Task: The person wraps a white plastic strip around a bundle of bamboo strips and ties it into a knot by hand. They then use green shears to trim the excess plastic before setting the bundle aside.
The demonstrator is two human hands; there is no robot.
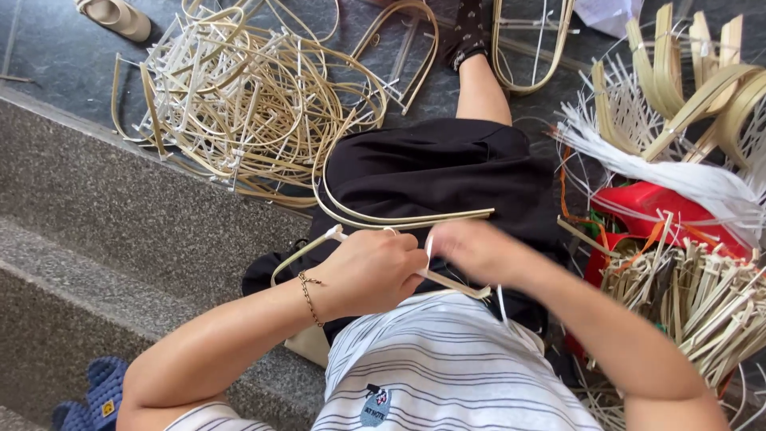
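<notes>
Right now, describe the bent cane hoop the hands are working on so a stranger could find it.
Start at the black lap. Across its near edge lies a pale bent strip, with the left hand and right hand pinching it. Unlike the tangled finished pile on the floor, it lies apart.

shirt [455,367] — white, grey stripes | skirt [439,172] — black | bin [654,203] red

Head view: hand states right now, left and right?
Left hand: closed around a bent bamboo strip in the lap.
Right hand: blurred; fingers appear closed on the same strip, near a white tie.
</notes>
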